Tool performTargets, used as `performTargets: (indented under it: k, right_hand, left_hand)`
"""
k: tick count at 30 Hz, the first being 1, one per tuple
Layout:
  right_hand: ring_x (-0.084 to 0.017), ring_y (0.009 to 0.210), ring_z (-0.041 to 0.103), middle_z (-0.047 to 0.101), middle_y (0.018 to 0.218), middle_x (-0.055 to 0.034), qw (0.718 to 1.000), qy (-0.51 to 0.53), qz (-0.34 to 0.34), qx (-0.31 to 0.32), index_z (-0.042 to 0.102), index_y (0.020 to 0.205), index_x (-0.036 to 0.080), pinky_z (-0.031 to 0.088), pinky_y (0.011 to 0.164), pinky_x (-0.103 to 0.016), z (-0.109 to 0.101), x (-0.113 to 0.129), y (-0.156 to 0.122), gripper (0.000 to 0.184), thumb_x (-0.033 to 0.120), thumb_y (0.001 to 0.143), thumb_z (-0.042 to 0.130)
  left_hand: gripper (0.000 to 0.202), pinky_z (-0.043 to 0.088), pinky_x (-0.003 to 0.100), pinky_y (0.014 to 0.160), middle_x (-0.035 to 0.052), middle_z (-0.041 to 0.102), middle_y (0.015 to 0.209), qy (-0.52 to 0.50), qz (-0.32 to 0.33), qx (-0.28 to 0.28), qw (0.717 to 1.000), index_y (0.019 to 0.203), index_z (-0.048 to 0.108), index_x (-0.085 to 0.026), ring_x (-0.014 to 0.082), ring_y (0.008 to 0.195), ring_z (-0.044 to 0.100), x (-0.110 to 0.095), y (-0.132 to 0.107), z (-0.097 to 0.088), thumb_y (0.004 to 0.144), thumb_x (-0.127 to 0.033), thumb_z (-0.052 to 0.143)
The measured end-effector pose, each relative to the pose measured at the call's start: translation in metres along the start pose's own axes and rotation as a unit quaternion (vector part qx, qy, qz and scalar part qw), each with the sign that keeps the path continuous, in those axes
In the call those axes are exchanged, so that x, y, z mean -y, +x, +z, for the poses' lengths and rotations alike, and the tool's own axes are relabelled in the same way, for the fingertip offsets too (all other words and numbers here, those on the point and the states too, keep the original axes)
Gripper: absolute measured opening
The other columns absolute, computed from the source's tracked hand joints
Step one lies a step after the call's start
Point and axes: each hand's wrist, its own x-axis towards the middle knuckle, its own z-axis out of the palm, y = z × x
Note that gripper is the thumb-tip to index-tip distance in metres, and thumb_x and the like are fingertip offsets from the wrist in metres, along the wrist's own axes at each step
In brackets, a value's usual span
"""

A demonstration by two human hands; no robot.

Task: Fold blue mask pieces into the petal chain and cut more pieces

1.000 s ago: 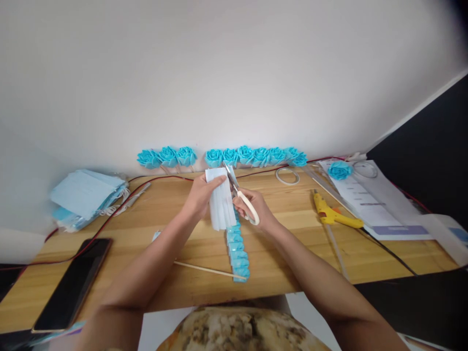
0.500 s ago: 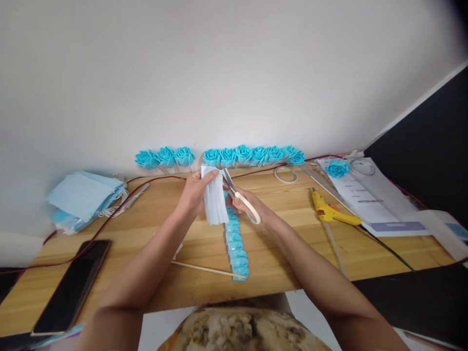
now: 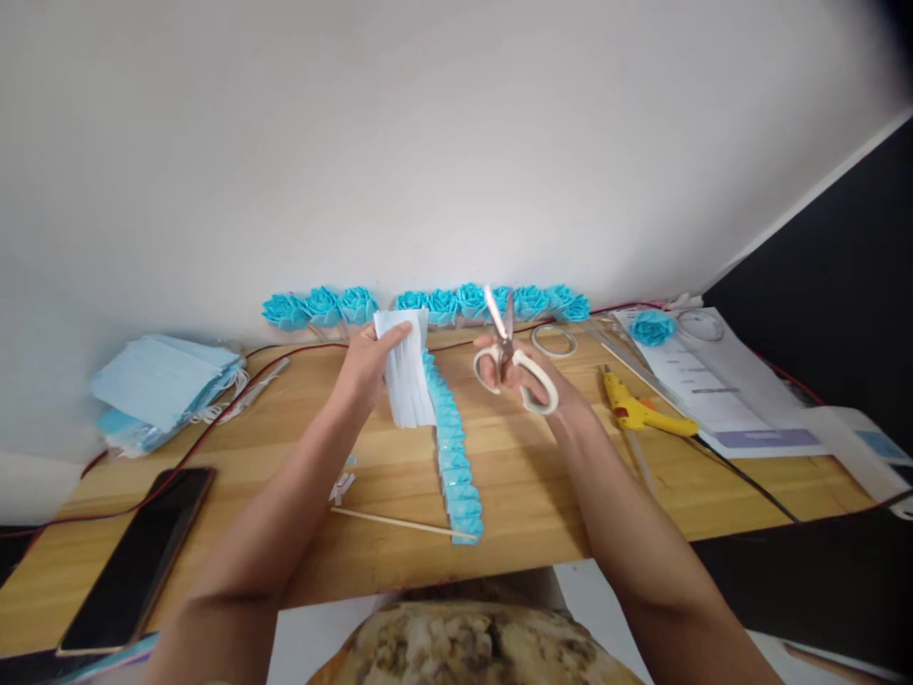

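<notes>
My left hand (image 3: 375, 357) pinches a pale blue pleated face mask (image 3: 410, 381) near its top, thumb on the front; the mask hangs upright above the table. To its right, my right hand (image 3: 517, 376) has its fingers in the white-handled scissors (image 3: 505, 347), whose blades stand apart and point up, away from the mask. Beneath and beside the mask runs a strip of gathered blue folds (image 3: 455, 457) down the table. A thin wooden stick (image 3: 399, 520) lies with one end on the strip's near end.
Blue flowers (image 3: 471, 301) line the wall. A pile of masks (image 3: 167, 381) and a phone (image 3: 139, 557) lie left. On the right are a yellow glue gun (image 3: 642, 409), a tape ring (image 3: 553, 341), papers (image 3: 720, 390) and one more flower (image 3: 652, 328). A red-black cable (image 3: 214, 433) crosses the table.
The scissors have moved right, off the mask's edge, and turned with blades up and spread. My left hand has shifted the mask slightly left, uncovering more of the blue strip.
</notes>
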Motion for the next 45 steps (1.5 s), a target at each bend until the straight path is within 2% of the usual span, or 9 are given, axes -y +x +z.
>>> performTargets:
  k: [3,5,9,17,21,26,34,40,45]
  right_hand:
    - [-0.014,0.072,0.059,0.065,0.085,0.0006,0.983,-0.030,-0.053,-0.171,0.062,0.114,0.027,0.047,0.062,-0.026,0.008,-0.002,0.005,0.055,0.039,0.066,0.086]
    - [-0.017,0.083,0.063,0.068,0.091,-0.0006,0.974,-0.053,-0.062,-0.209,0.060,0.112,0.028,0.051,0.070,-0.028,0.017,-0.003,0.007,0.057,0.038,0.064,0.087]
    - [-0.021,0.094,0.066,0.071,0.098,-0.0030,0.977,-0.080,-0.063,-0.189,0.059,0.113,0.027,0.054,0.079,-0.033,0.031,0.000,0.006,0.060,0.043,0.063,0.088]
    - [-0.013,0.068,0.055,0.060,0.079,0.0018,0.978,-0.138,-0.053,-0.147,0.062,0.111,0.022,0.046,0.062,-0.027,0.036,-0.002,0.003,0.052,0.045,0.069,0.083]
    - [-0.012,0.069,0.053,0.059,0.078,0.0026,0.975,-0.123,-0.056,-0.176,0.062,0.109,0.022,0.045,0.063,-0.026,0.032,0.000,0.004,0.049,0.039,0.068,0.083]
    - [-0.011,0.063,0.048,0.058,0.078,0.0035,0.976,-0.096,-0.047,-0.188,0.061,0.112,0.022,0.042,0.059,-0.026,0.028,0.000,0.004,0.051,0.038,0.068,0.081]
    - [-0.013,0.066,0.051,0.053,0.080,0.0018,0.980,-0.144,-0.020,-0.138,0.063,0.120,0.023,0.044,0.059,-0.027,0.030,0.000,-0.002,0.050,0.051,0.079,0.073]
    - [-0.012,0.066,0.049,0.056,0.079,0.0022,0.979,-0.152,-0.006,-0.134,0.062,0.117,0.023,0.042,0.059,-0.026,0.034,0.001,0.000,0.057,0.048,0.069,0.081]
    - [-0.013,0.068,0.049,0.056,0.081,0.0027,0.974,-0.135,-0.031,-0.180,0.062,0.113,0.024,0.042,0.061,-0.026,0.037,-0.004,0.001,0.053,0.041,0.066,0.082]
  left_hand:
    - [0.047,0.049,0.026,0.057,0.0037,0.070,0.075,0.046,-0.021,0.055,0.997,0.085,0.070,-0.014,0.0155,0.061,0.062,0.004,-0.005,0.004,0.057,-0.046,0.087]
    - [0.047,0.049,0.026,0.058,0.0042,0.072,0.078,0.085,-0.038,0.101,0.990,0.088,0.070,-0.014,0.0160,0.063,0.063,0.006,-0.009,0.006,0.058,-0.047,0.086]
    - [0.045,0.044,0.025,0.053,0.0025,0.068,0.073,0.170,-0.062,0.159,0.971,0.084,0.068,-0.014,0.0148,0.059,0.058,0.006,-0.018,0.012,0.061,-0.049,0.083]
    - [0.040,0.039,0.025,0.056,0.0016,0.063,0.073,0.275,0.001,0.199,0.940,0.078,0.062,-0.015,0.0149,0.064,0.055,0.008,-0.019,0.013,0.067,-0.051,0.075]
    - [0.044,0.044,0.027,0.065,0.0034,0.068,0.086,0.246,0.021,0.206,0.947,0.089,0.065,-0.015,0.0169,0.074,0.060,0.003,-0.010,0.004,0.066,-0.051,0.077]
    - [0.041,0.040,0.023,0.060,-0.0003,0.063,0.076,0.215,0.038,0.173,0.960,0.083,0.060,-0.016,0.0116,0.065,0.053,-0.012,-0.003,-0.007,0.067,-0.050,0.078]
    - [0.033,0.036,0.021,0.053,-0.0005,0.058,0.073,0.295,0.082,0.227,0.924,0.089,0.062,-0.017,0.0116,0.061,0.050,-0.012,-0.003,-0.013,0.081,-0.049,0.064]
    - [0.031,0.032,0.020,0.052,-0.0012,0.059,0.072,0.315,0.076,0.268,0.907,0.090,0.064,-0.016,0.0096,0.059,0.049,-0.011,-0.009,-0.010,0.085,-0.047,0.064]
    - [0.045,0.041,0.023,0.058,0.0024,0.070,0.084,0.232,0.015,0.268,0.935,0.101,0.070,-0.017,0.0136,0.067,0.059,-0.011,-0.010,-0.008,0.082,-0.057,0.067]
